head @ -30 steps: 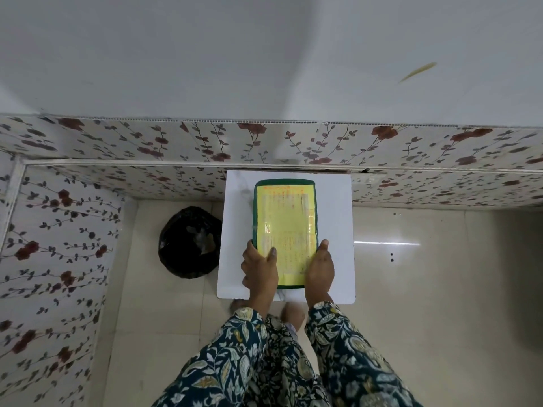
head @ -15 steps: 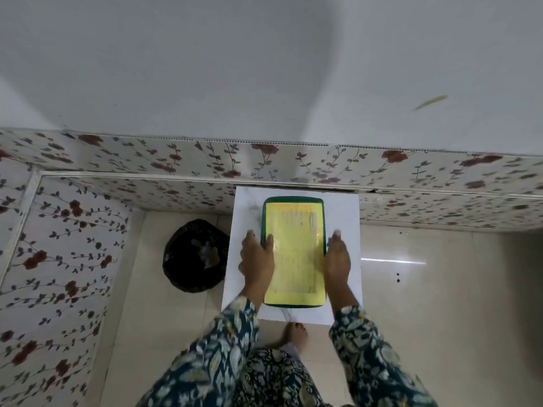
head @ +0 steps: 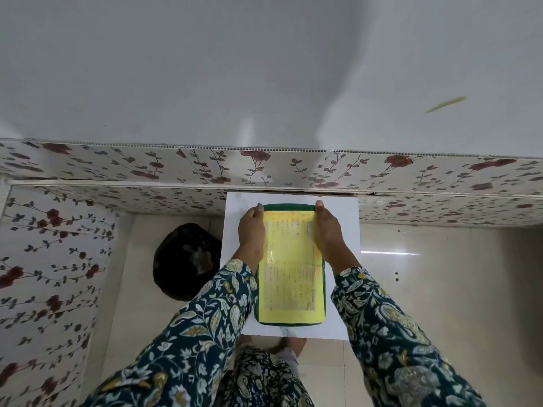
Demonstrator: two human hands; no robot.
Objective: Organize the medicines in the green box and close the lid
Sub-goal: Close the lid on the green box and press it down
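The green box [head: 289,321] lies shut on a small white table [head: 340,239], its lid covered by a yellow printed sheet [head: 289,277]. My left hand [head: 251,232] lies along the lid's far left edge, thumb on top at the corner. My right hand [head: 329,232] mirrors it on the far right edge, thumb at the other far corner. Both hands press on the lid. No medicines show; the inside is hidden.
A black bag [head: 186,261] sits on the tiled floor left of the table. The table's far edge meets a floral-patterned wall panel [head: 264,168]. My feet [head: 289,346] stand under the table's near edge. Open floor lies to the right.
Both hands have slid along the box's sides from the near end to the far corners. The view has tilted, so the box appears lower in the frame.
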